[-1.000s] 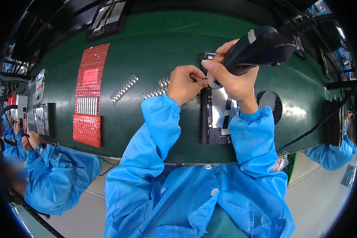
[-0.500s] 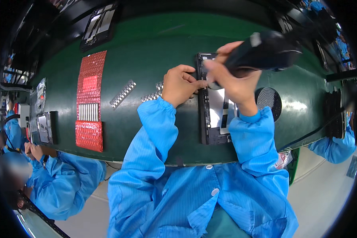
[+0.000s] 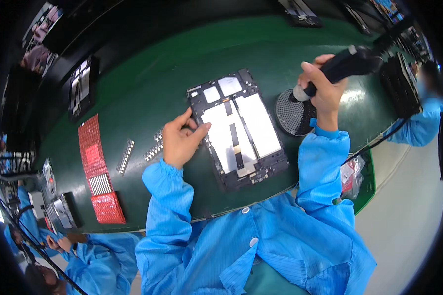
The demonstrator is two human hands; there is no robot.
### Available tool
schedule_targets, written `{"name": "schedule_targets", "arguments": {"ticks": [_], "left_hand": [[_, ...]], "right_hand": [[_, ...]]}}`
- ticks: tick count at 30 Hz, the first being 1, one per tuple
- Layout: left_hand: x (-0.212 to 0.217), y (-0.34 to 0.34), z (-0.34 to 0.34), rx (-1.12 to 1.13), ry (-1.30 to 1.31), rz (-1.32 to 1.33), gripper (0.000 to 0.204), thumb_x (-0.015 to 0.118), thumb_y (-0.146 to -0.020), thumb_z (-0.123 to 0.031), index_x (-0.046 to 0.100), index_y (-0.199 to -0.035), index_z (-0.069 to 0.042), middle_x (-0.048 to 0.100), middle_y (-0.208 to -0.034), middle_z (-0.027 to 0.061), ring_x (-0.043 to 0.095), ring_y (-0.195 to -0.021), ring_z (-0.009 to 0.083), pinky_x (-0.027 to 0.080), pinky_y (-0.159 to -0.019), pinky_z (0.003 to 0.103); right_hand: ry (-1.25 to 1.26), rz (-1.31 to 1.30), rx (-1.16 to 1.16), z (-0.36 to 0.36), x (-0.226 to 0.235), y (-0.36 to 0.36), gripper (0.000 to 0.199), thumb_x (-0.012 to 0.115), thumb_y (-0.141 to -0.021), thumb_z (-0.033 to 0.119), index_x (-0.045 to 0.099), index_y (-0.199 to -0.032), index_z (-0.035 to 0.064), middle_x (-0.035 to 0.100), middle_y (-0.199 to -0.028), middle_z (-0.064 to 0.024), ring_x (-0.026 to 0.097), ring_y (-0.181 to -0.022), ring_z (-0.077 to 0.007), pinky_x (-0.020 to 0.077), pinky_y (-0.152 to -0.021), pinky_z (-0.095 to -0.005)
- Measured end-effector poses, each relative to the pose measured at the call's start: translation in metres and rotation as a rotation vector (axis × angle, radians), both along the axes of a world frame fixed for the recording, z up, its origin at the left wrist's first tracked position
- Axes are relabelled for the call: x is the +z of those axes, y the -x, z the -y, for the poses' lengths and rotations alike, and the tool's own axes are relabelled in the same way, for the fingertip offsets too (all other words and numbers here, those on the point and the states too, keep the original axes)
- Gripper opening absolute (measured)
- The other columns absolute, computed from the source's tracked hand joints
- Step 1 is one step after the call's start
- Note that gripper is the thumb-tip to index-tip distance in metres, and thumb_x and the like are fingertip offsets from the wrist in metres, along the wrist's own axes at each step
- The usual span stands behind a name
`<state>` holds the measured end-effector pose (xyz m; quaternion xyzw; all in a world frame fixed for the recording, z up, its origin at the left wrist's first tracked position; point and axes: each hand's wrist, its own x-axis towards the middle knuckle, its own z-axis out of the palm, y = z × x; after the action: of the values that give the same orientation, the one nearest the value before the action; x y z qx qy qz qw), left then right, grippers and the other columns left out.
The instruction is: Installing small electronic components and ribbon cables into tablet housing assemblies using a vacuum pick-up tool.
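No words or numbers can be read. On the red bubble-wrap sleeve [image 3: 108,209], toward nine o'clock, a flat red rectangle [image 3: 92,154] is seen; whether it is printed cannot be told. A small pale patch [image 3: 352,49] is borne by the black handheld tool [image 3: 352,65] at two o'clock, and a small white mark [image 3: 194,94] by the tablet-like device [image 3: 262,125] near its ten o'clock corner; both are too small to be made out.
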<state>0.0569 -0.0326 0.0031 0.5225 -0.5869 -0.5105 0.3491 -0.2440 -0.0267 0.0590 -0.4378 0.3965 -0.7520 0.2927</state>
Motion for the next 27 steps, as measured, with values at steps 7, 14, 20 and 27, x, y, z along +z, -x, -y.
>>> {"name": "schedule_targets", "arguments": {"ticks": [7, 14, 20, 27], "left_hand": [[0.0, 0.0, 0.005, 0.111, -0.078, -0.129, 0.042, 0.066, -0.083, -0.003, 0.052, -0.122, 0.005, 0.056, -0.096, 0.0059, 0.057, -0.066, 0.0093, 0.05, -0.048, 0.02], [-0.006, -0.007, 0.009, 0.051, -0.07, -0.181, 0.032, 0.061, -0.086, -0.003, 0.057, -0.117, 0.004, 0.057, -0.097, 0.0053, 0.057, -0.068, 0.0093, 0.053, -0.052, 0.02], [-0.01, -0.01, 0.008, 0.072, -0.084, -0.203, 0.033, 0.06, -0.086, -0.001, 0.056, -0.118, 0.003, 0.059, -0.102, 0.0065, 0.059, -0.069, 0.01, 0.053, -0.052, 0.02], [-0.001, -0.002, 0.01, 0.111, -0.048, -0.16, 0.046, 0.062, -0.083, 0.002, 0.049, -0.126, 0.001, 0.059, -0.112, 0.0118, 0.06, -0.07, 0.0111, 0.051, -0.052, 0.02]], "right_hand": [[-0.025, -0.098, 0.016, 0.012, -0.006, -0.003, 0.022, 0.072, -0.071, -0.005, 0.056, -0.087, -0.0017, 0.059, -0.061, -0.0046, 0.056, -0.046, -0.012, 0.0427, -0.044, -0.0239], [-0.058, -0.062, 0.025, 0.015, -0.01, -0.005, 0.02, 0.072, -0.072, -0.004, 0.056, -0.084, -0.001, 0.059, -0.061, -0.0041, 0.056, -0.046, -0.0114, 0.044, -0.043, -0.0239], [-0.056, -0.084, 0.061, 0.015, -0.009, -0.01, 0.02, 0.073, -0.071, -0.004, 0.057, -0.083, -0.0007, 0.059, -0.061, -0.0039, 0.055, -0.046, -0.011, 0.0435, -0.043, -0.0234], [-0.063, -0.101, 0.027, 0.013, -0.009, -0.011, 0.021, 0.072, -0.071, -0.004, 0.056, -0.084, -0.0012, 0.06, -0.062, -0.0047, 0.056, -0.047, -0.0115, 0.0426, -0.044, -0.0238]]}}
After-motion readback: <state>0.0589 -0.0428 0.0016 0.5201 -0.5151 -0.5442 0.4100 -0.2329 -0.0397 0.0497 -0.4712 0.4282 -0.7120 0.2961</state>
